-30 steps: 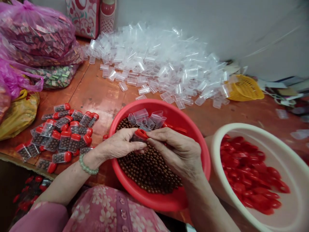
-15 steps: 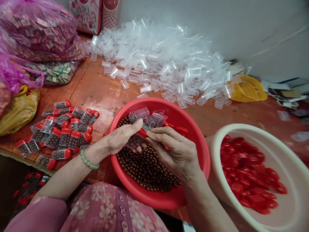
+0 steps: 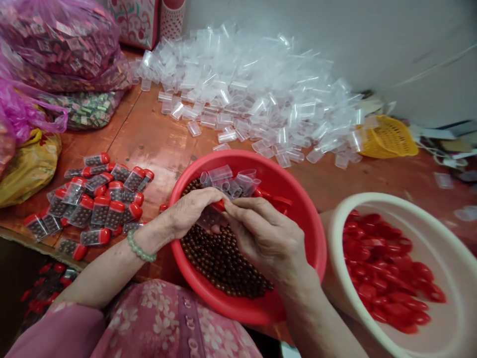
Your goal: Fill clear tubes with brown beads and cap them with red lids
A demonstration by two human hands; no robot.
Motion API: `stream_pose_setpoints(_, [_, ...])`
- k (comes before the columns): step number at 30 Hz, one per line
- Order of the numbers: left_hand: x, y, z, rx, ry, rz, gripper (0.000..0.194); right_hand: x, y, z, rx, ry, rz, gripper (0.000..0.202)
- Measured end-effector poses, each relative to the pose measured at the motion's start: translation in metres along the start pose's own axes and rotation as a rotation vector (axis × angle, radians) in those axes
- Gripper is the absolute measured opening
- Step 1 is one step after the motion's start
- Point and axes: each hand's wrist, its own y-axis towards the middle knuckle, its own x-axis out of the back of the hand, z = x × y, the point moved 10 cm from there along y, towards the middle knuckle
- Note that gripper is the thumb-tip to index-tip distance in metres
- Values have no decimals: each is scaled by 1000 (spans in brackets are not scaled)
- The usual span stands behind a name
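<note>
My left hand (image 3: pixel 190 210) is closed around a small clear container (image 3: pixel 208 219) filled with dark balls. Its red cap (image 3: pixel 219 204) shows at the top, under my left thumb. At that cap, my right hand (image 3: pixel 270 233) pinches with thumb and forefinger. Both hands are over a red basin (image 3: pixel 317 243) that holds many brown beads (image 3: pixel 223 268). Several clear plastic tubes (image 3: pixel 234 186) and a few red caps (image 3: pixel 279 201) lie at the basin's far side. My fingers partly hide the held container.
To the left lies a pile of filled, red-capped containers (image 3: pixel 100 209). A white tub (image 3: pixel 337 248) of red caps (image 3: pixel 387 273) stands at right. Behind are heaped clear tubes (image 3: pixel 253 89), a yellow basket (image 3: pixel 391 139) and stuffed plastic bags (image 3: pixel 63 44).
My left thumb has come down onto the red cap, where it was raised before. My right hand stays at the cap, and the view has shifted slightly.
</note>
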Motion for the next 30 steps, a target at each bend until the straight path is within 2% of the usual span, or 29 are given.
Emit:
stream_pose_setpoints(3, [-1,3,11,121,-83,52,49,-2,0,-22,-161,176,6,15])
stream_pose_setpoints(5, [-4,4,15,181,-143,101,59,-4,-1,-33,-243,280,29,11])
stream_pose_setpoints(11, [-8,3,14,185,-252,217,41,-10,-4,-50,-438,489,37,7])
stream_pose_setpoints(15, [-3,4,12,126,-249,192,38,-4,2,-44,-399,423,-1,9])
stream_pose_setpoints(19, [0,3,7,47,-150,150,38,0,6,-33,-328,344,17,10])
stream_pose_setpoints(23, [6,2,1,-41,-68,64,47,3,6,-15,-181,196,9,14])
stream_pose_setpoints(27, [4,1,4,7,-59,43,53,5,6,-1,-79,37,25,15])
stream_pose_setpoints(30, [4,0,2,0,-44,22,48,4,10,-6,-127,156,81,13])
